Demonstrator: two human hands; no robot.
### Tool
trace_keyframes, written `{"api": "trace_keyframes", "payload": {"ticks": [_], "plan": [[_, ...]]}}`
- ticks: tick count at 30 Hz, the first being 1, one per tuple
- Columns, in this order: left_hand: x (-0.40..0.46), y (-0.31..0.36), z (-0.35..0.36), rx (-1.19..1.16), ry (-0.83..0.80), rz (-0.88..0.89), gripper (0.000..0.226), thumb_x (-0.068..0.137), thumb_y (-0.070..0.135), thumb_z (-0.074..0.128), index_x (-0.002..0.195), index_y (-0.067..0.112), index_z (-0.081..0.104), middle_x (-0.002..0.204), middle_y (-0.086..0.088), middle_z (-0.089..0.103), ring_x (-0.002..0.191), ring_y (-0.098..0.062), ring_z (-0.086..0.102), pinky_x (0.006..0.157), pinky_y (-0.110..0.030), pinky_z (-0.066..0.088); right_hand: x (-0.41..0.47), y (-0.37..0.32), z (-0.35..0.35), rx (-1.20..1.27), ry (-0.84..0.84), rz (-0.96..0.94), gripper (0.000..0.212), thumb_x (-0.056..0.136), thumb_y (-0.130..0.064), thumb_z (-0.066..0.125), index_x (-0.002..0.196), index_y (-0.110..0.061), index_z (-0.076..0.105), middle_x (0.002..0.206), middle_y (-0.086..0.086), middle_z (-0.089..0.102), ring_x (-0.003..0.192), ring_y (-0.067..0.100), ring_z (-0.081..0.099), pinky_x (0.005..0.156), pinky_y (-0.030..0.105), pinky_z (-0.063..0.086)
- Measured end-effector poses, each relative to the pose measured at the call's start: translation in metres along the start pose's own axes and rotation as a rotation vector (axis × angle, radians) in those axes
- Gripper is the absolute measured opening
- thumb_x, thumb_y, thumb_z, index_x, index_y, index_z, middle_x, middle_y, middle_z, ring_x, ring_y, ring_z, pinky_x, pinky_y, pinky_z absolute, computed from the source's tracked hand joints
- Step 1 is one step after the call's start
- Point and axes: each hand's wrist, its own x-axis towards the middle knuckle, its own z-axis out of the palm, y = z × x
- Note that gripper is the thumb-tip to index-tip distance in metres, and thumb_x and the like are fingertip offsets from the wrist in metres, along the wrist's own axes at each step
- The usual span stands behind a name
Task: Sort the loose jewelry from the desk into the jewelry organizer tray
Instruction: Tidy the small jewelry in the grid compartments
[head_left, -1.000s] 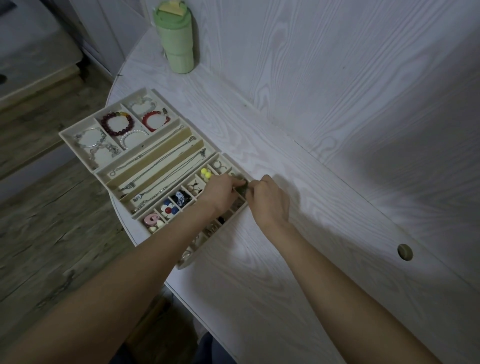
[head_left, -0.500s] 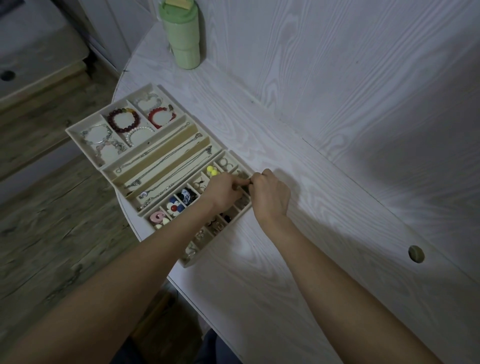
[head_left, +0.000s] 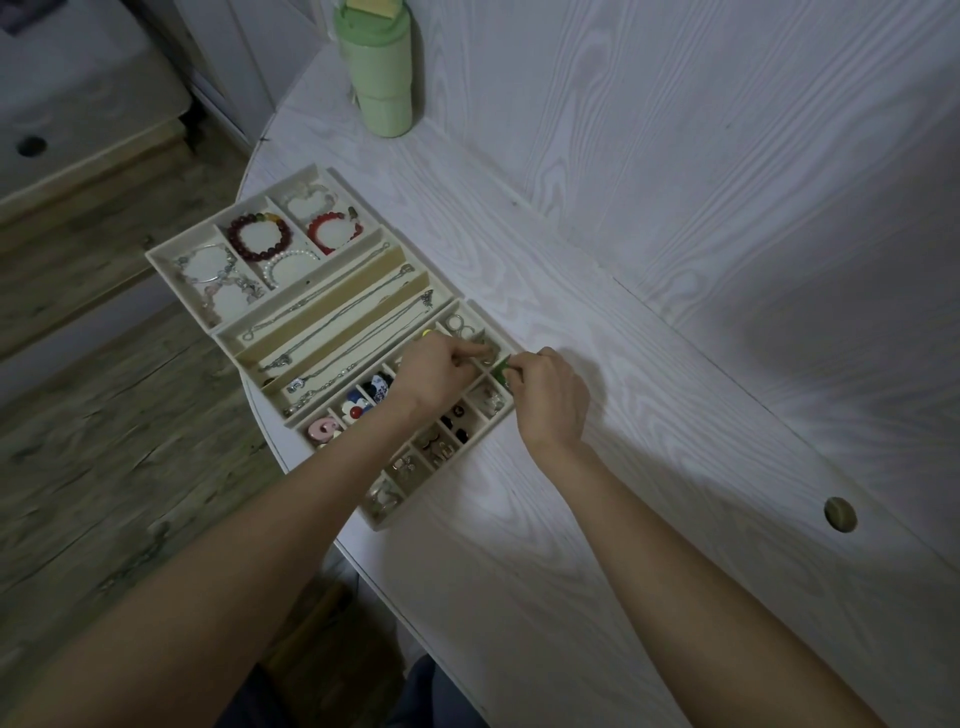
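The tray (head_left: 176, 260) sits at the left edge of the desk (head_left: 649, 364), its near corner slightly over the rim, and both hands meet over its small compartments at the right end. The right hand (head_left: 553, 397) pinches a small green piece (head_left: 501, 370) between curled fingertips, just above the tray's right edge; its shape is too small and dim to name. The left hand (head_left: 436, 376) has its fingers curled down into a compartment, fingertips pressed together on something pale there, though what they hold cannot be made out. That hand hides several small compartments and most of a yellow item (head_left: 427, 333). Farther back, long slots hold thin chains (head_left: 332, 322), and the far sections hold a dark red bead bracelet (head_left: 258, 236), a red one (head_left: 332, 231), a pearl one (head_left: 291, 258) and silver ones (head_left: 218, 270). A green cup (head_left: 376, 78), cut off at the top, stands beyond. A round hole (head_left: 840, 514) marks the desk at right.
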Motion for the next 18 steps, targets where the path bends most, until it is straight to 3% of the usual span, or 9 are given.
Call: {"api": "trace_keyframes", "payload": {"ticks": [3, 5, 7, 9, 12, 14, 16, 18], "plan": [[-0.002, 0.002, -0.001, -0.131, 0.013, -0.009, 0.03, 0.09, 0.003, 0.053, 0.114, 0.013, 0.068, 0.127, 0.0, 0.061, 0.112, -0.01, 0.059, 0.096, -0.024, 0.045, -0.002, -0.001, -0.004, 0.01, 0.008, -0.001, 0.023, 0.097, -0.023, 0.051, 0.109, -0.017, 0.069, 0.098, 0.005, 0.061, 0.085, 0.021, 0.059, 0.061, 0.028, 0.039], [-0.003, 0.001, -0.002, -0.379, -0.005, -0.089, 0.022, 0.093, 0.011, 0.053, 0.106, 0.015, 0.07, 0.105, 0.001, 0.069, 0.08, 0.0, 0.064, 0.075, -0.022, 0.05, -0.004, 0.0, -0.009, 0.048, 0.03, 0.002, 0.023, 0.097, -0.024, 0.051, 0.111, -0.018, 0.068, 0.099, 0.005, 0.061, 0.084, 0.021, 0.059, 0.062, 0.027, 0.038], [-0.005, 0.001, -0.006, -0.774, -0.082, -0.211, 0.023, 0.097, 0.02, 0.047, 0.103, 0.01, 0.067, 0.073, 0.003, 0.057, 0.056, -0.005, 0.051, 0.055, -0.017, 0.042, -0.005, -0.001, -0.017, 0.155, 0.078, 0.006, 0.023, 0.096, -0.025, 0.053, 0.111, -0.018, 0.068, 0.094, 0.003, 0.059, 0.079, 0.018, 0.057, 0.062, 0.025, 0.037], [-0.01, -0.001, -0.011, -1.124, -0.144, -0.28, 0.037, 0.099, 0.03, 0.041, 0.111, 0.002, 0.062, 0.072, 0.001, 0.054, 0.063, -0.008, 0.049, 0.055, -0.016, 0.045, -0.006, -0.003, -0.027, 0.289, 0.125, -0.022, 0.02, 0.095, -0.025, 0.055, 0.106, -0.017, 0.07, 0.089, 0.002, 0.057, 0.073, 0.013, 0.052, 0.062, 0.023, 0.036], [-0.018, -0.004, -0.013, -1.409, -0.227, -0.351, 0.055, 0.1, 0.046, 0.03, 0.118, 0.001, 0.057, 0.101, -0.01, 0.067, 0.086, -0.013, 0.064, 0.07, -0.018, 0.056, -0.007, -0.011, -0.041, 0.453, 0.125, -0.134, 0.016, 0.092, -0.017, 0.06, 0.103, -0.016, 0.071, 0.093, 0.002, 0.06, 0.072, 0.009, 0.054, 0.064, 0.018, 0.042], [-0.022, -0.003, -0.015, -1.477, -0.272, -0.354, 0.064, 0.099, 0.053, 0.025, 0.122, 0.0, 0.054, 0.111, -0.014, 0.066, 0.093, -0.016, 0.066, 0.08, -0.021, 0.055, -0.009, -0.019, -0.05, 0.474, 0.059, -0.24, 0.019, 0.09, -0.01, 0.061, 0.104, -0.016, 0.071, 0.093, 0.001, 0.061, 0.071, 0.004, 0.053, 0.065, 0.01, 0.042], [-0.027, 0.0, -0.017, -1.468, -0.312, -0.329, 0.07, 0.097, 0.058, 0.021, 0.118, 0.0, 0.056, 0.102, -0.013, 0.068, 0.088, -0.015, 0.065, 0.088, -0.024, 0.051, -0.012, -0.026, -0.056, 0.455, -0.047, -0.324, 0.023, 0.088, -0.004, 0.061, 0.104, -0.016, 0.072, 0.092, 0.0, 0.06, 0.074, 0.002, 0.052, 0.068, 0.007, 0.041], [-0.031, 0.004, -0.019, -1.455, -0.36, -0.3, 0.076, 0.095, 0.061, 0.018, 0.116, -0.001, 0.057, 0.094, -0.013, 0.066, 0.082, -0.015, 0.063, 0.087, -0.025, 0.051, -0.014, -0.032, -0.058, 0.431, -0.125, -0.376, 0.024, 0.086, -0.005, 0.063, 0.104, -0.018, 0.073, 0.091, -0.001, 0.059, 0.079, 0.005, 0.053, 0.073, 0.014, 0.045]]}}
